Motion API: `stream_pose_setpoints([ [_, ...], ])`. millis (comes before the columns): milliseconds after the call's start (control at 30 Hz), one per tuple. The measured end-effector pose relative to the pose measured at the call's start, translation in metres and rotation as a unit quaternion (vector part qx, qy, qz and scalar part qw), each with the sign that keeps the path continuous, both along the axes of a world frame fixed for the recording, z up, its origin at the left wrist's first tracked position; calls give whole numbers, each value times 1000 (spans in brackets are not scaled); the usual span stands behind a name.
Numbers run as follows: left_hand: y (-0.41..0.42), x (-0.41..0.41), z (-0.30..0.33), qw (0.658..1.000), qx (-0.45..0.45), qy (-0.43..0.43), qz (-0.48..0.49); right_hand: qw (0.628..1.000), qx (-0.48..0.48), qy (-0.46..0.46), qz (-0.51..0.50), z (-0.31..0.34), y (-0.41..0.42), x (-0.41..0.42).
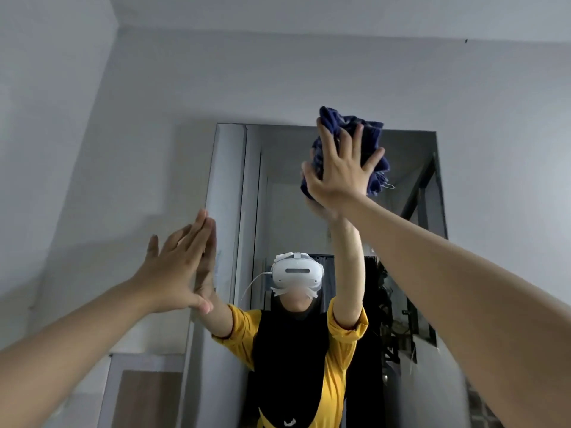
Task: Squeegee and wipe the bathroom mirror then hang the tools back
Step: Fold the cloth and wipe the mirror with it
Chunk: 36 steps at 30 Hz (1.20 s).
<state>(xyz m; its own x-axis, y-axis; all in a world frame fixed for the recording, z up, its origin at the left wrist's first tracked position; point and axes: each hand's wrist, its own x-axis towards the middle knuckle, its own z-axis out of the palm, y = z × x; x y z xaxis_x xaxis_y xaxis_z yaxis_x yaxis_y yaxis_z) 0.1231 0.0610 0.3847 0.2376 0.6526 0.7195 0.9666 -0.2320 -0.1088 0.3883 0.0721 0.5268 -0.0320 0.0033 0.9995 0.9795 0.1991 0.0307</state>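
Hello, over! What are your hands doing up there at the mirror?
Right hand presses blue cloth on mirror top. Left hand flat, empty, at mirror's left edge. Nothing blocking.

Pretty dim shot overall, soft flat light with a cool grey-blue cast on the wall (309,75). No hard shadows, just a faint darker patch on the wall left of the mirror (411,168). The glass shows no glare, and its reflection goes really dark on the right side. Wide-angle lens stretches both forearms huge at the bottom corners and bends the wall lines. Everything's a bit soft and compressed-looking, and the face in the reflection is blurred.
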Motion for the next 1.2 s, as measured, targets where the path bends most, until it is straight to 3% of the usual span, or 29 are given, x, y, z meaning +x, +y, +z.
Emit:
stream_pose_setpoints([
  [233,7,-7,2,999,-1,35,-6,996,-16,-70,53,10,14,-112],
  [433,9,-12,-1,998,14,59,7,978,-49,-195,49,-3,16,-158],
  [567,3,-6,-21,997,18,64,30,962,-56,-261,54,-23,13,-141],
  [733,-9,-7,-55,996,-15,70,59,962,-45,-265,46,-54,6,-95],
  [1200,-12,11,-71,996,-30,-2,82,985,-23,-167,-30,-97,-12,55],
])
